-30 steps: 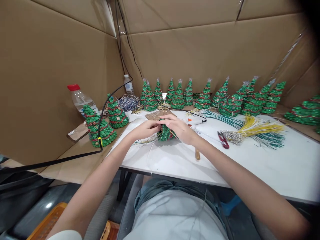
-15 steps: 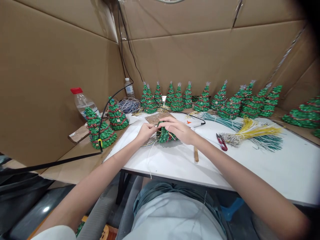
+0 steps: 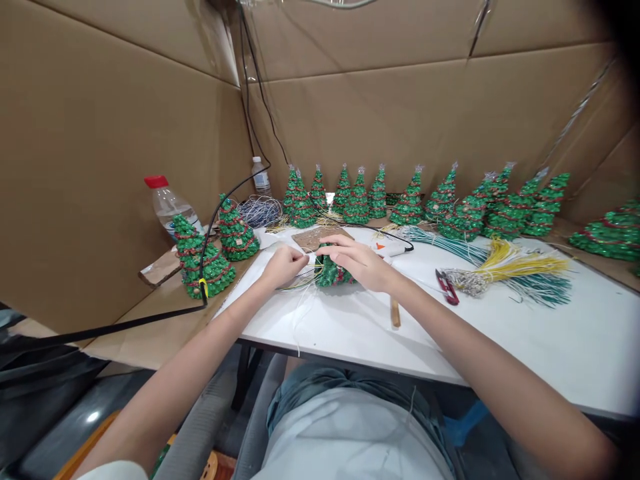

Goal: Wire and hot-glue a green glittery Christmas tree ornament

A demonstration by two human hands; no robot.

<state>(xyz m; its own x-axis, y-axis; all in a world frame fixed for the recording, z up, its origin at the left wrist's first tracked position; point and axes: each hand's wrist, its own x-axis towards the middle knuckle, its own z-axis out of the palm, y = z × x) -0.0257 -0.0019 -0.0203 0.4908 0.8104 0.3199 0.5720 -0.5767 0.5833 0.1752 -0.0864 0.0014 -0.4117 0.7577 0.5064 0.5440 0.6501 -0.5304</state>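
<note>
A small green Christmas tree ornament [image 3: 330, 275] lies tipped over on the white table, with thin wires coming out of its left end. My right hand [image 3: 359, 261] covers its upper side, fingers bent over it and holding it. Just left of the tree, my left hand [image 3: 286, 265] is closed in a pinch at the wires [image 3: 303, 287]. Which wire it grips is too fine to make out for certain. Under the right forearm lies a wooden stick [image 3: 395, 312]. A piece of brown board [image 3: 313, 239] sits behind the tree.
Several finished trees [image 3: 357, 200] line the back, and two more stand at left near a red-capped bottle [image 3: 170, 207]. Red snips [image 3: 447, 287] lie beside yellow and green wire bundles [image 3: 520, 263] at right. A glue gun [image 3: 395, 251] with a black cable lies behind my right hand.
My left hand has drawn back a little to the left, away from the tree's end. The right hand stays on the tree.
</note>
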